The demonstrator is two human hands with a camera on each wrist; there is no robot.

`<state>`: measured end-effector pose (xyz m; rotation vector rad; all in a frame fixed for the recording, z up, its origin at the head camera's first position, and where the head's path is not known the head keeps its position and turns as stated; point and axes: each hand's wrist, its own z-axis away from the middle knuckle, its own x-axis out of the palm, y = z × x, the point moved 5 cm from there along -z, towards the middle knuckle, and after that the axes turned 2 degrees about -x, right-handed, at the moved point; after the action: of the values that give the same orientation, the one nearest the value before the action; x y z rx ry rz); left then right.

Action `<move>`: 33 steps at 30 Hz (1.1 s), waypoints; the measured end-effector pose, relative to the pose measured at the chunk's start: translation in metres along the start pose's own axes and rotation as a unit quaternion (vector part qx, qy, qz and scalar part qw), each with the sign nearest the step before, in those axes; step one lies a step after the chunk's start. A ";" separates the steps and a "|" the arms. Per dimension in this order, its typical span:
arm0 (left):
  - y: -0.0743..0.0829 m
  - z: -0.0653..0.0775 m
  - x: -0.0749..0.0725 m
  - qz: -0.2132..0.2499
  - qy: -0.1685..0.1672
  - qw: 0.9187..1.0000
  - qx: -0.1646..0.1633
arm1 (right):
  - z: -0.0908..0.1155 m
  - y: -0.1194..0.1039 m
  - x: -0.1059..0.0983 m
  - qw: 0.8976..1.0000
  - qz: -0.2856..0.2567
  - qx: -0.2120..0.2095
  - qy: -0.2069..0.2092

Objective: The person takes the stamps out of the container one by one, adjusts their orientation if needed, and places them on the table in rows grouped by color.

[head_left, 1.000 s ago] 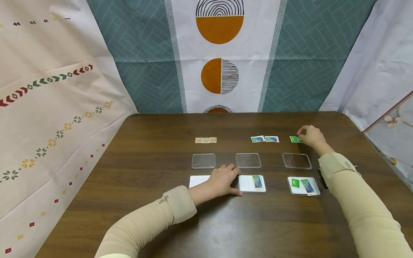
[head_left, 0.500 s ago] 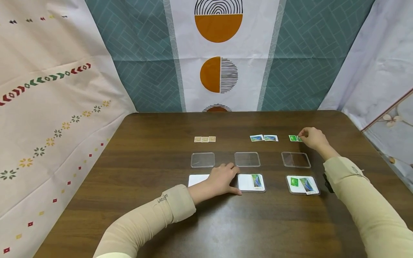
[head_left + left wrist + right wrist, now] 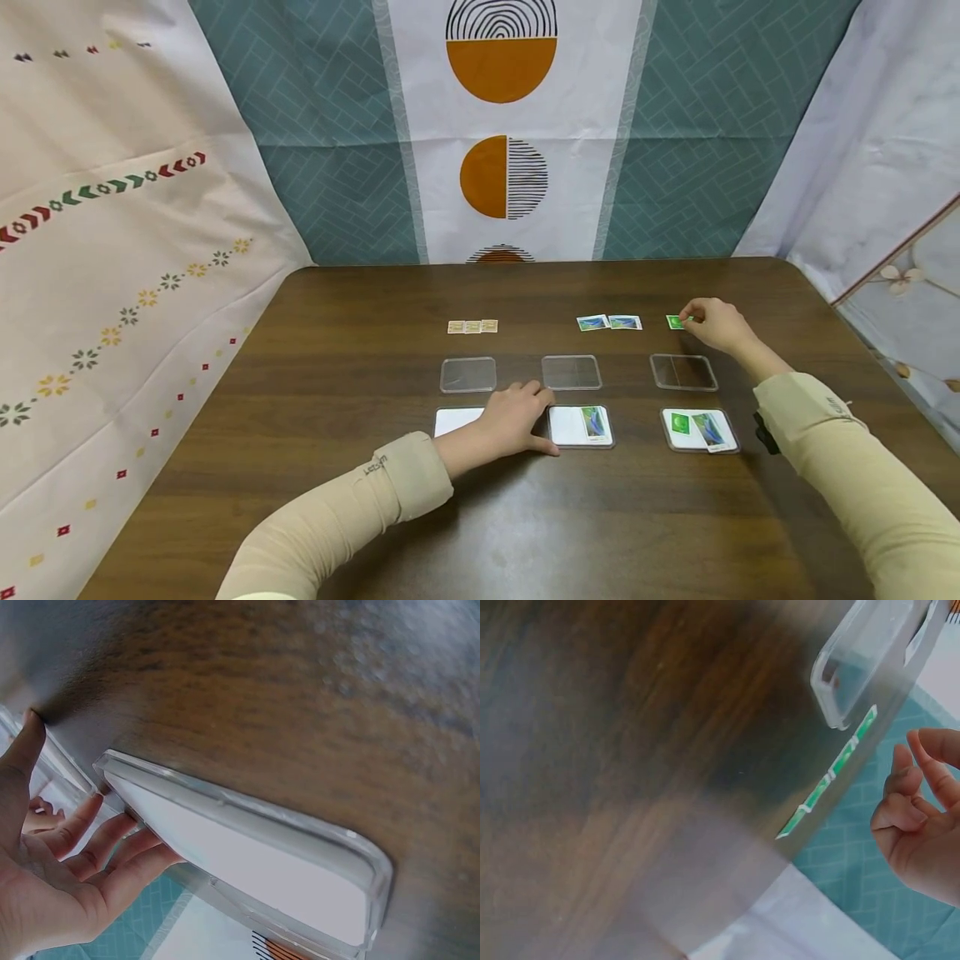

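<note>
My left hand reaches between two clear cases with white inserts, the left case and the middle case. Its fingers spread beside the left case's white insert in the left wrist view, thumb near the middle case. A blue-green stamp lies on the middle case. My right hand hovers at a row of several green stamps, covering most of them in the head view. Thumb and forefinger are close together with nothing visible between them; the other fingers curl loosely.
Three clear lids, left, middle and right, lie behind the cases. Tan stamps and two blue-green stamps line the back. The right case bears a green stamp and a blue-green stamp.
My right hand has shifted slightly left along the green stamps and now covers more of the row in the head view. The left hand stays between the cases.
</note>
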<state>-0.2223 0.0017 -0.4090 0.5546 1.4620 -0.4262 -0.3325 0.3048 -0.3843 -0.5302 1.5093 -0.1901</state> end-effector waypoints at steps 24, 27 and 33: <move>0.000 0.002 0.003 0.000 0.002 1.000 0.000 | 0.037 -0.043 0.012 0.996 -0.009 -0.082 0.015; 0.000 0.002 0.003 -0.003 0.001 1.000 0.001 | 0.040 -0.048 0.013 0.995 -0.008 -0.097 0.026; 0.001 0.002 -0.001 -0.004 0.003 1.000 0.001 | 0.047 -0.061 0.018 0.993 -0.019 -0.114 0.028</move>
<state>-0.2205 0.0009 -0.4082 0.5525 1.4692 -0.4323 -0.2734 0.2542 -0.3744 -0.7406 1.5855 -0.0620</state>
